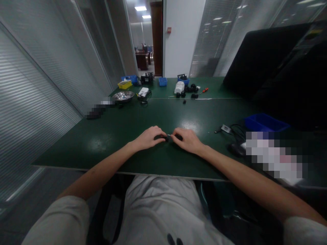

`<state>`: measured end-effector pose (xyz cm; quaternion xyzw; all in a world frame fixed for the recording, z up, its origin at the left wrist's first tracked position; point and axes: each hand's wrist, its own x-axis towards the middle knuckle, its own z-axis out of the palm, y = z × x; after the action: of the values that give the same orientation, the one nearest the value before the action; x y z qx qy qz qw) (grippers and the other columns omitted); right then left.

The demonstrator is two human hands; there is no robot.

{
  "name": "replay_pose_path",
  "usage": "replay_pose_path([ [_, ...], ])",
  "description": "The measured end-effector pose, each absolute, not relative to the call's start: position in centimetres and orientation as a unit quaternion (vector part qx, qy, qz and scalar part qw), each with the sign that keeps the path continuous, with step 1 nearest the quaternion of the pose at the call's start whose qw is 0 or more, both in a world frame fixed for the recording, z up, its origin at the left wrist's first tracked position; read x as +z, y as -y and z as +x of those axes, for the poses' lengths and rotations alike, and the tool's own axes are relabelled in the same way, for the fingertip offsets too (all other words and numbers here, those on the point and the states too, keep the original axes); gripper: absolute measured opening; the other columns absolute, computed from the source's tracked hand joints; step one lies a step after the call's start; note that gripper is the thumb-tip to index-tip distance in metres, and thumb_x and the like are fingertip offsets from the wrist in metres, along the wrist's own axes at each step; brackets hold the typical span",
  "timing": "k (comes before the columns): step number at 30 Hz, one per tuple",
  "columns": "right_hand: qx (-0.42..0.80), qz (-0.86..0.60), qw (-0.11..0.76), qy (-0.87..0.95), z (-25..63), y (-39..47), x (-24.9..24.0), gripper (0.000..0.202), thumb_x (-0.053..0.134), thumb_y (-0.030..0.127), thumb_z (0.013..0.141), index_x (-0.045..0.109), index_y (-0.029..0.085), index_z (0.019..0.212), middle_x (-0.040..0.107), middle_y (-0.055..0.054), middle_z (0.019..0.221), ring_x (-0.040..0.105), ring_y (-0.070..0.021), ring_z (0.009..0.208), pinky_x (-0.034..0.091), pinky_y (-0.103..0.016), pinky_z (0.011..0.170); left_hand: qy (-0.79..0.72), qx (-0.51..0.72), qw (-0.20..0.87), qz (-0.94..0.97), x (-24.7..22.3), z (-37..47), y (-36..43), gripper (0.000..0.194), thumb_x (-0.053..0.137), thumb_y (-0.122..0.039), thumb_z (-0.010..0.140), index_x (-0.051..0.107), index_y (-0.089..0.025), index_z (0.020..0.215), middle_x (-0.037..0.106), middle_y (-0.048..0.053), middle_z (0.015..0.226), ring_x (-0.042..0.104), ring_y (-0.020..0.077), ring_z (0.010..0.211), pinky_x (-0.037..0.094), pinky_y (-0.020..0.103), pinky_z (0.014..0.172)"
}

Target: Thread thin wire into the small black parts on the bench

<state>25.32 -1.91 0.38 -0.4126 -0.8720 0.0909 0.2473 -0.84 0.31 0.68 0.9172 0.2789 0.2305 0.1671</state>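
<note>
This looks like an office with a table for fixing little things. The walls have big glass panes with pale, striped blinds (21,102). Through the doorway is another room with a shiny brown wooden desk (141,60) and a bright white ceiling light (140,8). In here is a wide, flat, dark green worktop (133,117). Near its far edge are a small blue plastic bin (162,82) and an orange-handled screwdriver (205,90). A yellow plastic tray (124,85) sits by the far left corner.
</note>
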Motion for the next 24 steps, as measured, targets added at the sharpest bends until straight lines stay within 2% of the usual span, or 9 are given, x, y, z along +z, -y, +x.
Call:
replay_pose_path([
  [3, 0.088, -0.410, 0.250, 0.873, 25.3, 1.8, 0.2, 0.024, 0.051, 0.040, 0.102, 0.064, 0.021, 0.095, 0.069, -0.003, 0.090, 0.060, -0.0153, 0.076, 0.037, -0.027, 0.069, -0.270, 0.237, 0.162, 0.919, 0.8, -1.0, -0.4, 0.022, 0.059, -0.030, 0.100, 0.071, -0.018, 0.114, 0.068, 0.011, 0.116, 0.059, 0.0241, 0.114, 0.046, 0.038, 0.102],
  [9, 0.087, -0.414, 0.248, 0.872, 25.4, 1.9, 0.4, 0.025, 0.051, 0.040, 0.103, 0.065, 0.021, 0.095, 0.069, -0.004, 0.090, 0.060, -0.0158, 0.076, 0.037, -0.027, 0.069, -0.290, 0.194, 0.178, 0.920, 1.0, -2.2, -0.6, 0.027, 0.055, -0.029, 0.101, 0.069, -0.019, 0.123, 0.069, 0.010, 0.120, 0.063, 0.0221, 0.113, 0.048, 0.036, 0.102],
  [12, 0.093, -0.410, 0.245, 0.874, 25.4, 2.0, 0.7, 0.025, 0.050, 0.040, 0.103, 0.065, 0.020, 0.097, 0.069, -0.004, 0.091, 0.060, -0.0159, 0.076, 0.038, -0.028, 0.069, -0.336, 0.179, 0.180, 0.907, 1.0, -5.9, -1.7, 0.032, 0.053, -0.033, 0.101, 0.069, -0.020, 0.126, 0.069, 0.010, 0.123, 0.064, 0.0222, 0.113, 0.050, 0.034, 0.100],
  [15, 0.094, -0.408, 0.244, 0.875, 25.4, 2.1, 0.9, 0.025, 0.050, 0.039, 0.103, 0.065, 0.020, 0.097, 0.070, -0.004, 0.091, 0.060, -0.0158, 0.076, 0.038, -0.028, 0.069, -0.467, 0.193, 0.143, 0.851, 1.2, -13.1, -3.0, 0.040, 0.055, -0.036, 0.096, 0.068, -0.018, 0.129, 0.069, 0.011, 0.127, 0.065, 0.0241, 0.110, 0.052, 0.033, 0.094],
  [20, 0.092, -0.415, 0.241, 0.873, 25.4, 2.1, 0.9, 0.023, 0.052, 0.038, 0.102, 0.065, 0.020, 0.095, 0.070, -0.004, 0.090, 0.060, -0.0155, 0.075, 0.038, -0.028, 0.068, -0.714, 0.154, 0.001, 0.683, 1.7, -28.6, -3.0, 0.039, 0.060, -0.031, 0.088, 0.073, -0.014, 0.120, 0.074, 0.006, 0.109, 0.064, 0.0207, 0.089, 0.047, 0.026, 0.081],
  [24, 0.094, -0.416, 0.236, 0.873, 25.5, 2.0, 0.7, 0.024, 0.051, 0.038, 0.103, 0.065, 0.020, 0.096, 0.070, -0.003, 0.092, 0.060, -0.0153, 0.076, 0.038, -0.027, 0.068, -0.815, 0.130, -0.067, 0.561, 1.9, -34.7, -1.3, 0.037, 0.062, -0.034, 0.086, 0.076, -0.014, 0.114, 0.071, -0.001, 0.078, 0.058, 0.0176, 0.074, 0.038, 0.020, 0.068],
])
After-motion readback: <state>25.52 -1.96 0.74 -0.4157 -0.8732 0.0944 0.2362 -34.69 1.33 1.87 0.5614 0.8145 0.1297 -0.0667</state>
